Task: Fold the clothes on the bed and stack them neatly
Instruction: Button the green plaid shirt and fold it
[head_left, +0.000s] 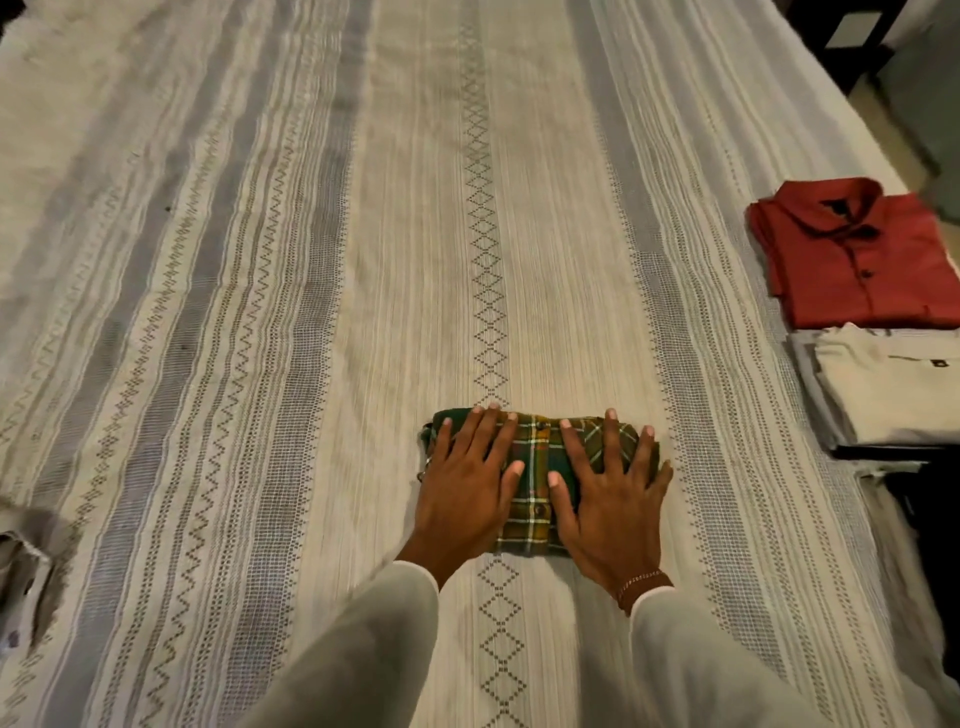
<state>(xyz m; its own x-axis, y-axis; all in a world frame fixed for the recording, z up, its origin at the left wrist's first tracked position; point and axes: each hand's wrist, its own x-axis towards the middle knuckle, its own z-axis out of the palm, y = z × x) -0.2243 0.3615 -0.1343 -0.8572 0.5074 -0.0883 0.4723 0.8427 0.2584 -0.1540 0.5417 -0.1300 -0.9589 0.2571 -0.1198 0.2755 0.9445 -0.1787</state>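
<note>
While we press plaid shirt (540, 467) flat on bed (311, 312), it lies folded small under both palms. Our left hand (467, 488) covers its left half, right hand (610, 499) its right half; fingers straight and spread, hands side by side, thumbs near each other, not touching. Bracelet (640, 581) on right wrist. Well right of right hand: folded red shirt (862, 260), with folded cream shirt (893, 389) just nearer us.

No text, brand, number or sign could be read. The red shirt (862, 254) at two o'clock carried a dark neck label, and the cream garment (893, 389) at three o'clock a small dark tag, both illegible.
</note>
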